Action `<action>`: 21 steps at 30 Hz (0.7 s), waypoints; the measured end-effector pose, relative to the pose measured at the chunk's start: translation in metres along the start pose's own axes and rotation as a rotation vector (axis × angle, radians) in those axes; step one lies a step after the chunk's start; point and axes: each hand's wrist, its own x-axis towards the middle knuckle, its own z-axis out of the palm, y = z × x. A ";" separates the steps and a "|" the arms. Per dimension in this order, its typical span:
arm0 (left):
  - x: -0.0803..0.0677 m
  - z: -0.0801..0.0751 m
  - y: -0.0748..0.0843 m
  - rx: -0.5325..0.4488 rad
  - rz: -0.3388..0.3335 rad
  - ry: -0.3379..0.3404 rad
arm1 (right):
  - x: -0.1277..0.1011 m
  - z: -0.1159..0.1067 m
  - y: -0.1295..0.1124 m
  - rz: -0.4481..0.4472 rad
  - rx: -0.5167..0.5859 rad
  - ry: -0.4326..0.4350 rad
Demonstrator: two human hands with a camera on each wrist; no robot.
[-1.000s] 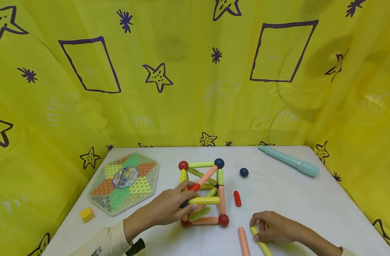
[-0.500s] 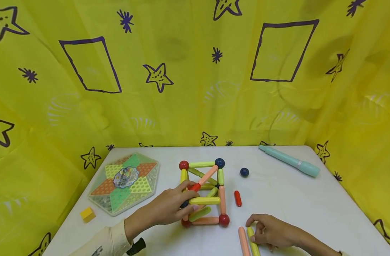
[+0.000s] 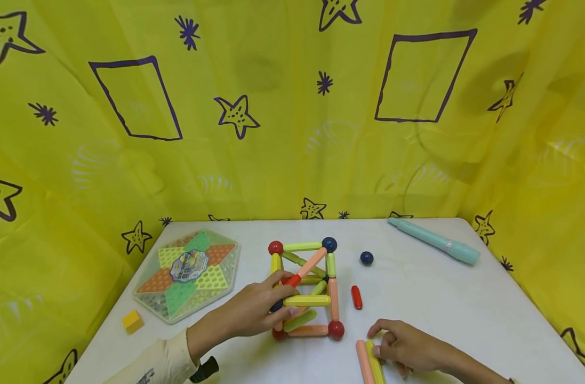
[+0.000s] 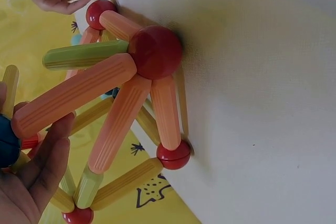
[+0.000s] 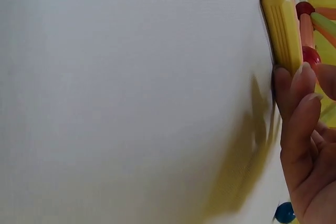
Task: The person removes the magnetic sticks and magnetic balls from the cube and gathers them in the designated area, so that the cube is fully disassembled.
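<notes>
A cube-like frame (image 3: 305,288) of yellow, green and pink rods joined by red and blue balls stands mid-table. My left hand (image 3: 278,298) grips its near left upper corner, fingers curled round a blue ball and rods. In the left wrist view a red corner ball (image 4: 155,51) rests on the table and my fingers (image 4: 42,166) hold a pink rod. My right hand (image 3: 381,341) holds a loose yellow rod (image 3: 376,365) flat on the table beside a loose pink rod (image 3: 363,362). In the right wrist view its fingertips (image 5: 302,93) lie on the yellow rod (image 5: 281,22).
A hexagonal checkers board (image 3: 186,273) and a small yellow cube (image 3: 131,321) lie at the left. A loose blue ball (image 3: 366,258) and a short red rod (image 3: 356,297) lie right of the frame. A teal pen-shaped tool (image 3: 433,241) lies far right. Yellow cloth surrounds the white table (image 3: 465,298).
My right hand has slid the yellow rod left until it lies alongside the pink rod. The left hand and the frame have stayed put.
</notes>
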 end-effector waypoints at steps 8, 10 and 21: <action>-0.001 -0.001 -0.001 0.006 0.010 0.013 | 0.006 -0.016 -0.029 -0.047 -0.105 0.052; -0.001 0.000 -0.002 0.000 0.010 0.007 | 0.009 -0.018 -0.039 -0.098 -0.124 0.064; -0.001 0.000 -0.002 -0.010 0.015 0.011 | 0.047 0.006 -0.101 -0.327 -0.224 0.105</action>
